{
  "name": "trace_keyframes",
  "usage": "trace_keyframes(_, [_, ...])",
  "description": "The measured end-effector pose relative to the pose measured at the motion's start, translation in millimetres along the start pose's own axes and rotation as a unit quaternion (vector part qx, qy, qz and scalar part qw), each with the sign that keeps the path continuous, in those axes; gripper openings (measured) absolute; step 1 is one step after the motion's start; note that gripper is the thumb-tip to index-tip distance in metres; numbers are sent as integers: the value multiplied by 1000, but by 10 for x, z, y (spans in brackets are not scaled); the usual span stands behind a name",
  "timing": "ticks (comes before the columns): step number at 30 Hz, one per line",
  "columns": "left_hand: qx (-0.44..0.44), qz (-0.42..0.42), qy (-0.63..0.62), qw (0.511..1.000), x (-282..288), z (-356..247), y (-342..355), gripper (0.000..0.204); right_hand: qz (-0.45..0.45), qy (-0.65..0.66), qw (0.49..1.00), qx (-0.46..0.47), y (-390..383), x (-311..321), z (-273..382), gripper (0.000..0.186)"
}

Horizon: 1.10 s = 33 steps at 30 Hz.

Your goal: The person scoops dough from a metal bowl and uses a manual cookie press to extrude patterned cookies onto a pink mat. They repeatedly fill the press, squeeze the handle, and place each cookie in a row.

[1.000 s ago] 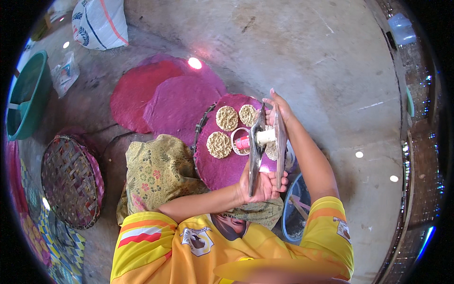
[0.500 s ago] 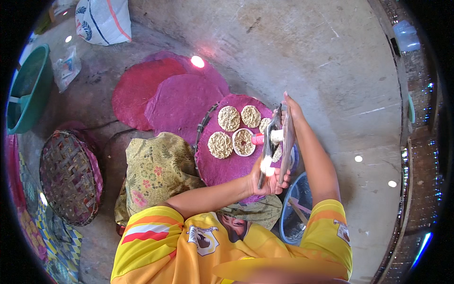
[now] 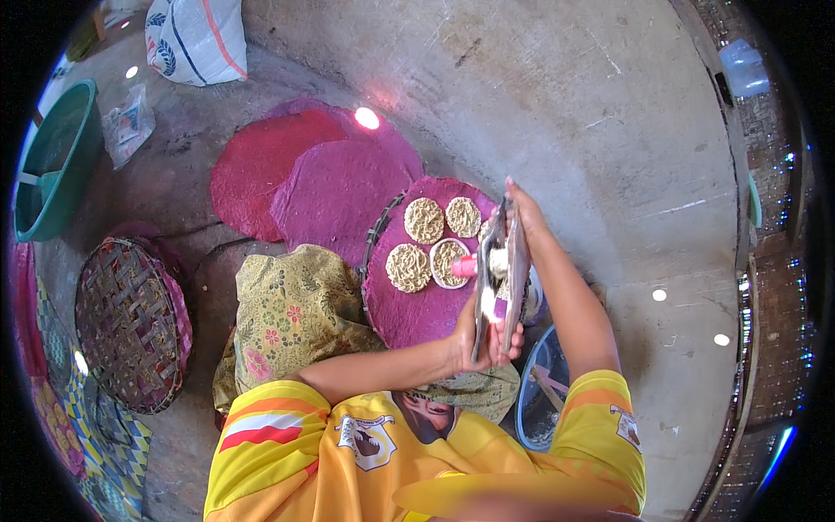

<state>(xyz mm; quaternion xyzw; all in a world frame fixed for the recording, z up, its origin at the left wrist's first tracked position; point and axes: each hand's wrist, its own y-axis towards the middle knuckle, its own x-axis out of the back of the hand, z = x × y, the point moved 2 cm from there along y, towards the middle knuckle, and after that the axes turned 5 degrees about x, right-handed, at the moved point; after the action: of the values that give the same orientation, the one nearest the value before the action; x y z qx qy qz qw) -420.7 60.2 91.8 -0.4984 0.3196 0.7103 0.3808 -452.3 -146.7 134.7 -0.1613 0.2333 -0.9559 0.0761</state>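
Both my hands are closed on a wooden hand press, two long bars with a red tube on the left one and a pale plunger between them. My left hand wraps the bars' near ends; my right hand clasps their far ends, its fingers partly hidden. The tube's mouth is over a white ring with noodle strands inside. Around it, coiled noodle rounds lie on a purple cloth. Further rounds are partly hidden behind the press.
A blue basin with a stick-like tool stands near my right arm. Purple and red round cloths lie on the floor beyond. At left are a woven tray and a green tub. A white sack stands at the far left.
The press has shifted slightly left, and its two bars look a little closer together. My hands moved along with it, still gripping. The noodle rounds stay in place on the cloth.
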Motion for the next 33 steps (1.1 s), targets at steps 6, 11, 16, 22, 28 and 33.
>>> trace_keyframes(6, [-25,152,-6,988,-30,185,-12,80,93,158,982,53,-207,179,-4,82])
trace_keyframes(11, [5,309,-7,951,-97,92,-20,67,271,263,925,33,-503,142,-314,82])
trace_keyframes(16, [-22,399,-3,917,-166,-54,-56,53,173,96,972,124,-632,59,-841,86])
trace_keyframes(22, [-42,366,63,927,-247,-117,-122,57,106,-222,921,300,-764,9,-943,91])
trace_keyframes(28, [36,354,76,932,-316,59,-149,75,51,-380,847,369,-862,-81,-1061,97])
trace_keyframes(33, [91,375,64,920,-304,138,-132,79,24,-430,812,395,-870,-130,-1129,102])
